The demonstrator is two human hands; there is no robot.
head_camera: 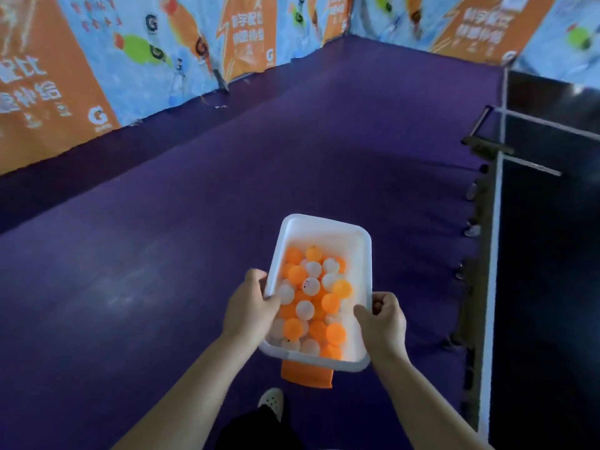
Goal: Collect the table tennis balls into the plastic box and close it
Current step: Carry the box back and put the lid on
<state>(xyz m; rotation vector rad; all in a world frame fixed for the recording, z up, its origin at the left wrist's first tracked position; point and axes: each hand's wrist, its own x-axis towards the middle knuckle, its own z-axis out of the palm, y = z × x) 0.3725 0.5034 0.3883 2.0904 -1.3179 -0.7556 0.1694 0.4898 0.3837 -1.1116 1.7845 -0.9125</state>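
Balls [311,300], orange and white mixed, fill the lower part of a white plastic box [324,228] that a person holds in the air over a purple floor [162,254]. Heaped several deep, they lie mostly toward the near end of the box, while the far end shows bare white wall. The box has no lid on it and its top is open. The left hand [250,306] grips the left long rim, thumb curled over the edge and into the box, touching the balls there, with the fingers wrapped around the outside. The right hand [383,316] clamps the right long rim the same way, thumb inside and fingers closed around the outer wall. An orange flat piece [306,376] shows just under the near end of the box; what it is cannot be told. Below it a light shoe [272,401] stands on the floor beside dark trousers. To the right runs the edge of a dark table tennis table [552,254] with its net post [487,144]. Blue and orange printed barriers [130,60] line the far side of the floor.
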